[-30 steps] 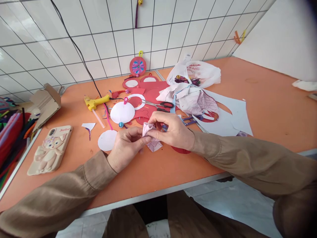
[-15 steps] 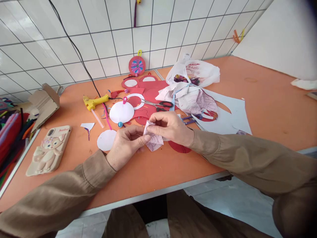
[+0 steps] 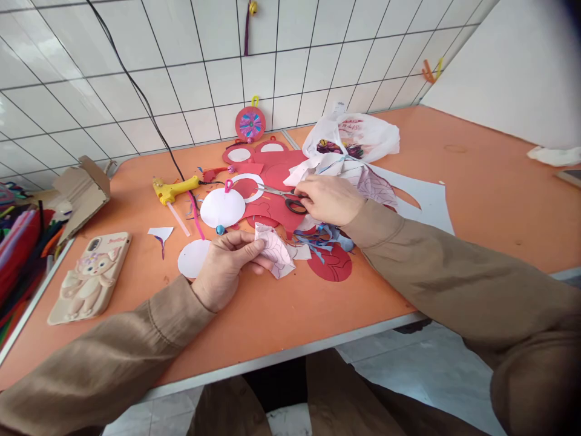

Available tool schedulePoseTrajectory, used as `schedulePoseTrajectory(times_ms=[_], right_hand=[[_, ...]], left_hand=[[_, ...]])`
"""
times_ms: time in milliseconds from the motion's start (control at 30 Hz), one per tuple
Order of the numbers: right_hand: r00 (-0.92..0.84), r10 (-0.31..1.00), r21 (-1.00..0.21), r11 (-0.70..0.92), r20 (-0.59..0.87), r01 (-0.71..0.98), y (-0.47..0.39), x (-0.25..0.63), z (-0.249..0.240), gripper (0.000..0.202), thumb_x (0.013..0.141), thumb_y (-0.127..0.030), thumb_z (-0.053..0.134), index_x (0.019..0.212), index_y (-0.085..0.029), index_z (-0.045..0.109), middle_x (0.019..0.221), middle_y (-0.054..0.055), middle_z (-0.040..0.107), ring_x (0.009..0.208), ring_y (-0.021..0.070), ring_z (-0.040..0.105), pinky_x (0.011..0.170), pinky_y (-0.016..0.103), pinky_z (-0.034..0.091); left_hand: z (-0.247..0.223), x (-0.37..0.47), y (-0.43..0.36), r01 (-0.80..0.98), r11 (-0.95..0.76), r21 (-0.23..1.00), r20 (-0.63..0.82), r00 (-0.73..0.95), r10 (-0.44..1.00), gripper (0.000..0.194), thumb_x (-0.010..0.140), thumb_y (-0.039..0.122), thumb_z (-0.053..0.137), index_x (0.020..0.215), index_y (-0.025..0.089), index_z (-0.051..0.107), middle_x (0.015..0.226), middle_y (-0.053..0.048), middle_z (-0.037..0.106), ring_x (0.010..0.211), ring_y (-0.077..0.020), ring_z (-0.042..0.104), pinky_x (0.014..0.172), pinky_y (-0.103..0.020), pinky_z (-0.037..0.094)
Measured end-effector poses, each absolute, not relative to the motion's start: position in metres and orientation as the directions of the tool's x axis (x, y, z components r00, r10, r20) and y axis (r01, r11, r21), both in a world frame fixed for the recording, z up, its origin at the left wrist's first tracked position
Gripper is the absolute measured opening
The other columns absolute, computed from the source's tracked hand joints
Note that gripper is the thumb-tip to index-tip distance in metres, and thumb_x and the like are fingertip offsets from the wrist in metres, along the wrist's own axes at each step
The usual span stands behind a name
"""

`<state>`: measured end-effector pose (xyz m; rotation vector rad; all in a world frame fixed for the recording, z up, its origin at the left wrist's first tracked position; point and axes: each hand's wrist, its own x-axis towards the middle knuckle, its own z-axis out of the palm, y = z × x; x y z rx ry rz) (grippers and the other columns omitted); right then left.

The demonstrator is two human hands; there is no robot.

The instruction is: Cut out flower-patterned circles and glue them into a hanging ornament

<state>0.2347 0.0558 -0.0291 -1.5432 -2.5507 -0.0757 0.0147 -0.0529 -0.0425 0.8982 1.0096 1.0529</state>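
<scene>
- left hand [image 3: 227, 260] has thumb and fingers pinched on a pink scrap [image 3: 276, 253], kinda folded, in front of the red paper [image 3: 278, 172]
- right hand [image 3: 333, 198] is right at the scissors' [image 3: 287, 195] black handles, can't tell if its fingers are clamped on them or just touching
- blue strips [image 3: 338, 235] partly cover a red disc [image 3: 331, 269], just below that hand

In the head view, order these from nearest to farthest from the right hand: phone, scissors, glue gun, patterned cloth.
1. Scissors, handles at the right hand
2. Patterned cloth, left, in the left hand
3. Glue gun, farther left
4. Phone, far left
</scene>
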Motion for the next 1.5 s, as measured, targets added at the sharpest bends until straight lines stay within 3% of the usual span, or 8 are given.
schedulePoseTrajectory(times_ms=[433,667,867,1000,1100,1167,1300,1500], right_hand=[[-0.489,0.863,0.001,0.493,0.125,0.87,0.06,0.235,-0.033,0.038,0.091,-0.001,0.048,0.121,-0.01,0.069,0.114,0.021,0.07,0.112,0.0329,0.057,0.084,0.04,0.043],[-0.461,0.876,0.006,0.465,0.138,0.885,0.06,0.232,-0.037,0.03,0.094,-0.027,0.062,0.121,-0.015,0.068,0.116,0.018,0.069,0.112,0.0348,0.06,0.086,0.042,0.047],[-0.475,0.862,-0.011,0.485,0.177,0.875,0.058,0.232,-0.036,0.036,0.093,-0.017,0.059,0.129,-0.012,0.06,0.121,0.021,0.064,0.118,0.0361,0.058,0.091,0.044,0.048],[-0.41,0.862,-0.361,0.499,0.298,0.788,0.057,0.232,-0.028,0.037,0.095,-0.012,0.05,0.131,-0.014,0.052,0.125,0.018,0.063,0.111,0.0259,0.063,0.091,0.039,0.049],[-0.399,0.877,-0.791,0.436,0.267,0.429,0.055,0.232,-0.024,0.044,0.094,-0.009,0.046,0.137,-0.018,0.044,0.116,0.012,0.067,0.092,0.0155,0.067,0.083,0.031,0.05],[-0.452,0.865,-0.928,0.326,0.217,0.178,0.052,0.231,-0.022,0.047,0.093,-0.014,0.051,0.138,-0.023,0.042,0.108,0.007,0.07,0.086,0.0131,0.065,0.078,0.029,0.05],[-0.582,0.792,-0.982,0.179,0.182,-0.064,0.039,0.225,-0.021,0.051,0.075,-0.021,0.073,0.123,-0.024,0.054,0.092,-0.001,0.066,0.085,0.0135,0.063,0.078,0.028,0.05],[-0.648,0.748,-0.965,0.252,0.142,0.079,0.006,0.204,-0.019,0.054,0.059,-0.021,0.082,0.102,-0.023,0.051,0.088,-0.001,0.062,0.082,0.0151,0.06,0.067,0.026,0.048]], left_hand=[[-0.042,0.015,-0.052,-0.355,0.3,0.886,-0.248,0.186,0.951,0.039,0.057,0.038,0.096,0.07,0.014,0.068,0.065,-0.005,0.076,0.063,-0.016,0.074,0.057,-0.019,0.057],[-0.043,0.014,-0.051,-0.34,0.288,0.895,-0.231,0.2,0.952,0.042,0.055,0.039,0.096,0.067,0.016,0.063,0.051,0.0,0.068,0.045,-0.0104,0.063,0.042,-0.015,0.047],[-0.046,0.012,-0.049,-0.367,0.303,0.88,-0.245,0.197,0.949,0.043,0.053,0.037,0.097,0.069,0.015,0.065,0.055,-0.002,0.071,0.049,-0.0099,0.066,0.045,-0.013,0.049],[-0.046,0.01,-0.048,-0.374,0.276,0.886,-0.222,0.18,0.958,0.039,0.058,0.035,0.096,0.072,0.015,0.065,0.059,-0.002,0.073,0.053,-0.0114,0.069,0.048,-0.015,0.052],[-0.046,0.01,-0.047,-0.391,0.239,0.889,-0.189,0.163,0.968,0.038,0.059,0.033,0.095,0.073,0.016,0.064,0.06,-0.001,0.074,0.055,-0.0113,0.07,0.05,-0.015,0.054],[-0.044,0.01,-0.046,-0.411,0.229,0.882,-0.181,0.152,0.972,0.039,0.057,0.032,0.096,0.072,0.016,0.063,0.061,0.0,0.074,0.057,-0.0113,0.071,0.052,-0.015,0.055],[-0.042,0.01,-0.046,-0.447,0.221,0.867,-0.183,0.127,0.975,0.041,0.055,0.028,0.097,0.069,0.017,0.06,0.063,-0.001,0.074,0.061,-0.012,0.073,0.055,-0.014,0.056],[-0.041,0.012,-0.048,-0.414,0.197,0.889,-0.158,0.125,0.979,0.038,0.057,0.03,0.096,0.07,0.016,0.063,0.068,-0.003,0.077,0.065,-0.0134,0.074,0.059,-0.017,0.057]])
